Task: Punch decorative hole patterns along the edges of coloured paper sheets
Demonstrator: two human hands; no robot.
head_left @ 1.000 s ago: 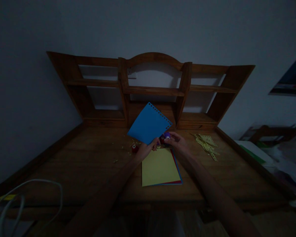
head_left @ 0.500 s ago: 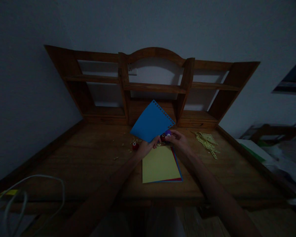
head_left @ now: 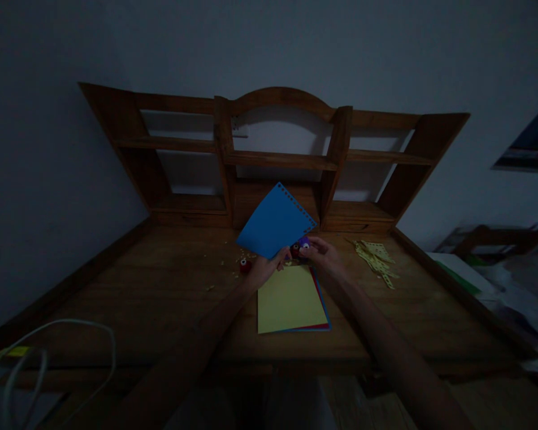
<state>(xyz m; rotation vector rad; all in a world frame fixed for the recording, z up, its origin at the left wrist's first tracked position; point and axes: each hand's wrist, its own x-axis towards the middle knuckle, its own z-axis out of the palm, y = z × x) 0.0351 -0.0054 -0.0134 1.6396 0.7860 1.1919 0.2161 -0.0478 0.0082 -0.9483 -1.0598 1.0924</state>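
Observation:
My left hand is closed on the lower corner of a blue sheet of paper, which is tilted up and has punched holes along its right edge. My right hand grips a small purple hole punch with a round white spot, near the sheet's right corner. Against it is a dark red piece, partly hidden between the hands. Left of my left wrist sits another small red punch-like piece. Below both hands lies a stack of paper with a yellow sheet on top and red and blue edges showing.
Yellow punched paper strips lie in a heap at the right. Small yellow scraps are scattered on the wooden desk. A wooden shelf unit stands at the back. A white cable loops at the front left.
Almost nothing differs. The view has shifted very slightly, and both hands keep their hold around the blue sheet.

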